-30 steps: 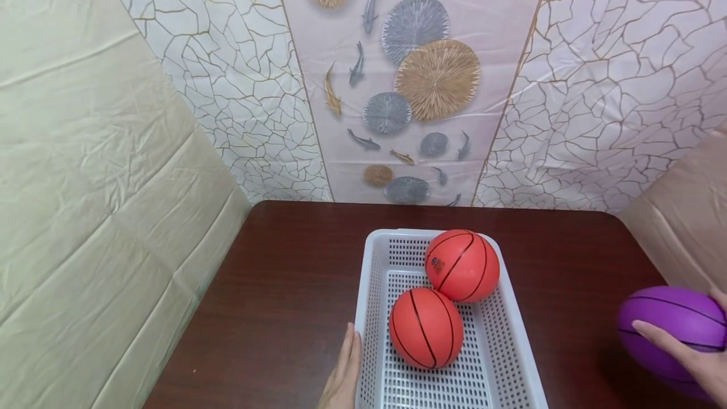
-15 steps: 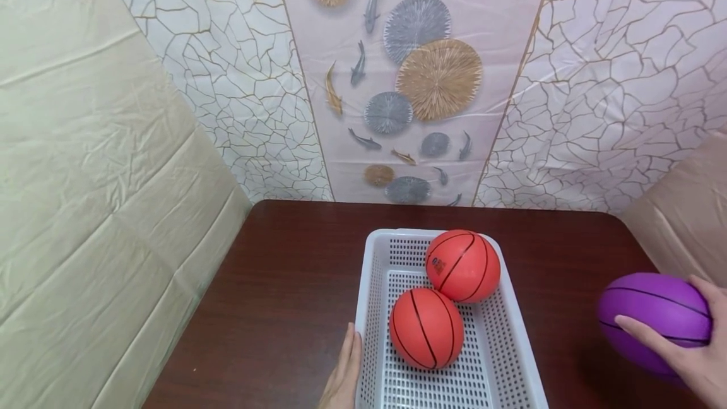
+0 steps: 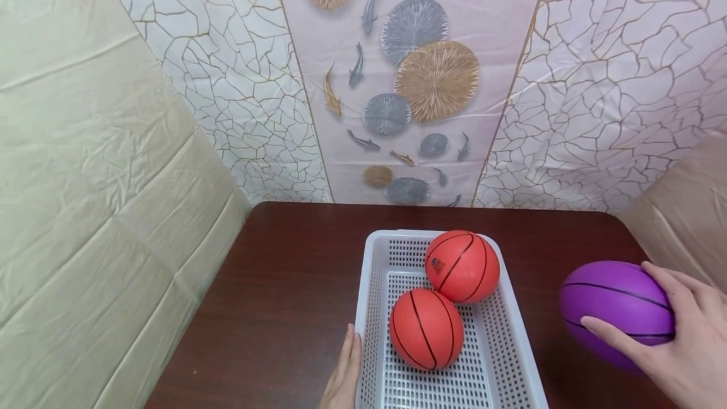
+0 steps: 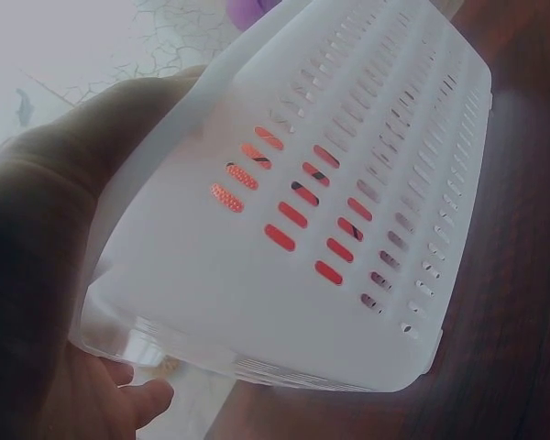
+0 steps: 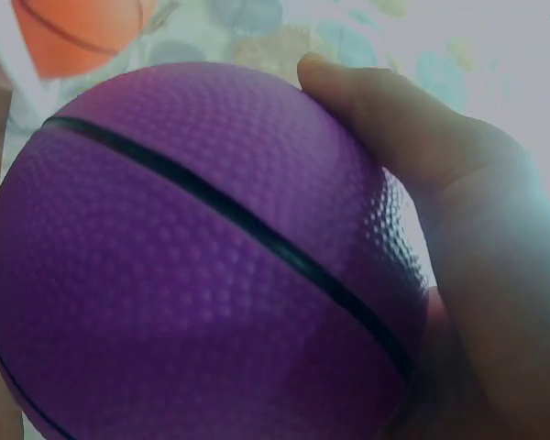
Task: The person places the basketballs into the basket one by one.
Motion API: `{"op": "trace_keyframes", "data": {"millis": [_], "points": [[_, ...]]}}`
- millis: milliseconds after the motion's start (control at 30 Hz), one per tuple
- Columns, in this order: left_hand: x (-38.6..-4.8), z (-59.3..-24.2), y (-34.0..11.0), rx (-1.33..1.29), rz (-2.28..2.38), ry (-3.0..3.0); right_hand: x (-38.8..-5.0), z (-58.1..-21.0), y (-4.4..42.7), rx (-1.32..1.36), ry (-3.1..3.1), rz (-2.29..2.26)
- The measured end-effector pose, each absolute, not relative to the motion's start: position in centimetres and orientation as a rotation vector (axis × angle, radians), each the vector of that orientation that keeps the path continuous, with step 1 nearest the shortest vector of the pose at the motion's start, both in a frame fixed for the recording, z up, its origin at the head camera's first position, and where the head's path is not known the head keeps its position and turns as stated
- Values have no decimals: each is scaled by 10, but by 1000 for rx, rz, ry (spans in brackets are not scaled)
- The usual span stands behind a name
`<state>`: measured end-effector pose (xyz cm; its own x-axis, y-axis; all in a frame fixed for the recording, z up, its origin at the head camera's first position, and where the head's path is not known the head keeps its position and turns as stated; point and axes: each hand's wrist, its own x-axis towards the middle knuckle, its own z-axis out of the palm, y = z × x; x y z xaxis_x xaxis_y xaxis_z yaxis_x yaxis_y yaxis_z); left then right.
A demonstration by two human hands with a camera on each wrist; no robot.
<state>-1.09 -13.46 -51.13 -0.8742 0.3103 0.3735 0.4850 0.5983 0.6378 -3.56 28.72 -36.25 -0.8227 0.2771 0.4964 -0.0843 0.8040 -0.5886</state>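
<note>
A deep purple ball (image 3: 613, 308) with black seams is held in my right hand (image 3: 687, 333), to the right of the white plastic basket (image 3: 366, 295). Thumb and fingers spread round it, and the right wrist view shows the ball close up with the thumb over its top. My left hand (image 3: 342, 374) holds the near left corner of the basket, its fingers lying along the outer left wall. In the left wrist view, part of that hand passes behind the rim. Two red balls, one nearer (image 3: 426, 329) and one farther (image 3: 462, 266), lie inside the basket.
The dark brown table (image 3: 278, 308) extends on both sides of the basket. Patterned sheeting (image 3: 386, 68) hangs behind the table, a pale cloth (image 3: 113, 207) covers the left side, and beige cloth (image 3: 687, 188) stands at the right.
My right hand has brought the purple ball leftward and slightly up in the head view, nearer to the basket. Left hand, basket and red balls have stayed in place.
</note>
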Motion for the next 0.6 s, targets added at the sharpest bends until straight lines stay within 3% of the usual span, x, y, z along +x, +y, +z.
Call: {"op": "trace_keyframes", "data": {"millis": [600], "points": [[-11,-509,-138,-681,-1182,-2616,-25,-342,247,193,-2572,813]]}}
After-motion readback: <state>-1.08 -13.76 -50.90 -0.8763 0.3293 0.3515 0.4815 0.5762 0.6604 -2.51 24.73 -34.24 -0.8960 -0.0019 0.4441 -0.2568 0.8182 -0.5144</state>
